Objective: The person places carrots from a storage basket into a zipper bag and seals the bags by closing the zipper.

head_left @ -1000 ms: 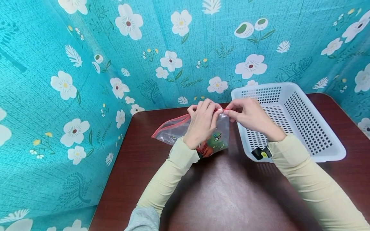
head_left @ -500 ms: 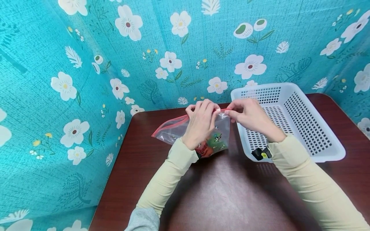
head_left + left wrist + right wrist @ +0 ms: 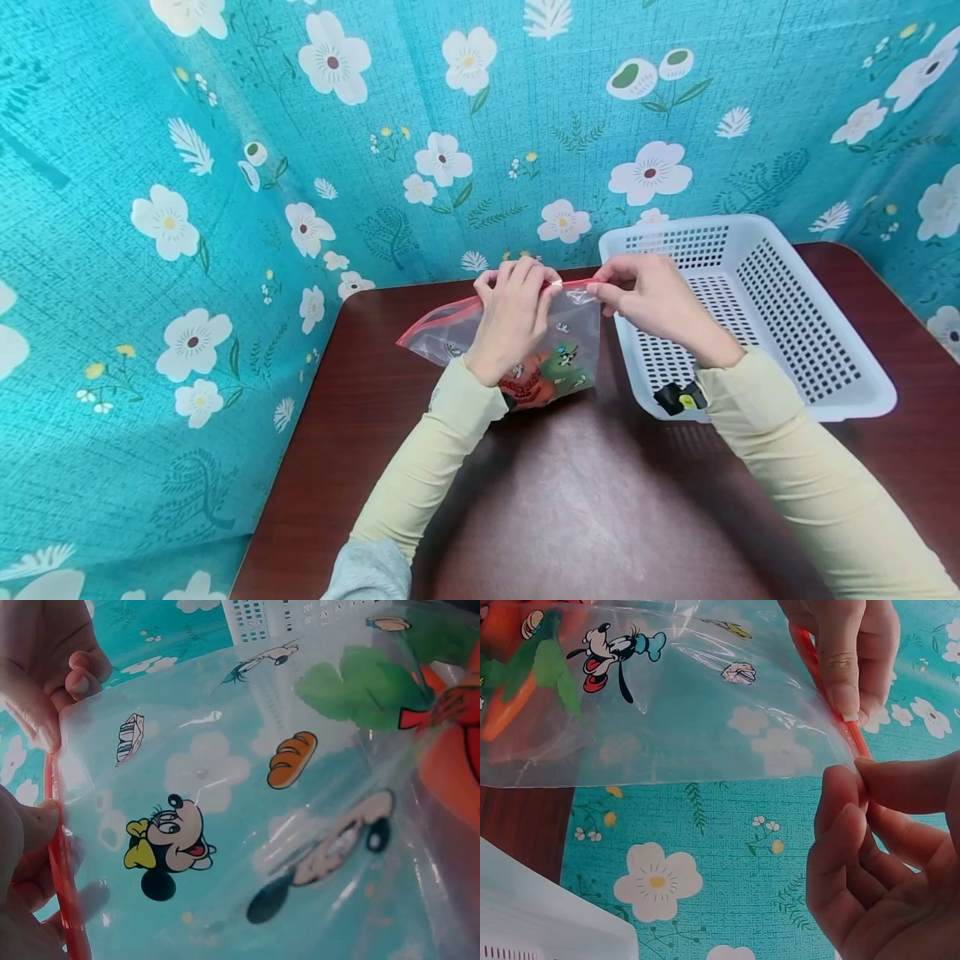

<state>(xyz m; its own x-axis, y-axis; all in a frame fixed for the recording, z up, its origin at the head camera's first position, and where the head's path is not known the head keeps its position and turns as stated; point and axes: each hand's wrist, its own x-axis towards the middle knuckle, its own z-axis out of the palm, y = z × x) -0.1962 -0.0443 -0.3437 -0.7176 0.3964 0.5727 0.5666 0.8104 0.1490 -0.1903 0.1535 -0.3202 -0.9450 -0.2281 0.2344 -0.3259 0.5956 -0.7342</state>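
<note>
A clear zip bag [image 3: 579,325] with a red zip edge and cartoon prints stands over the table between both hands. My left hand [image 3: 510,317] pinches the red edge near its middle, with a small pale slider [image 3: 556,284] at the thumb. At the bag's right top corner, my right hand [image 3: 652,300] pinches the end of that edge between thumb and finger. The zip's left part gapes apart. Low in the bag show orange-red and green shapes; in the right wrist view one looks like a carrot [image 3: 514,705]. Whether these are contents or print I cannot tell.
A white perforated plastic basket [image 3: 832,342] stands on the right of the dark red-brown table [image 3: 352,417], close behind my right wrist. A turquoise flowered cloth [image 3: 480,192] hangs along the table's back and left sides.
My left hand has slid left along the red edge with the pale slider, widening the gap to my right hand. The right hand and the bag's corner have shifted slightly right.
</note>
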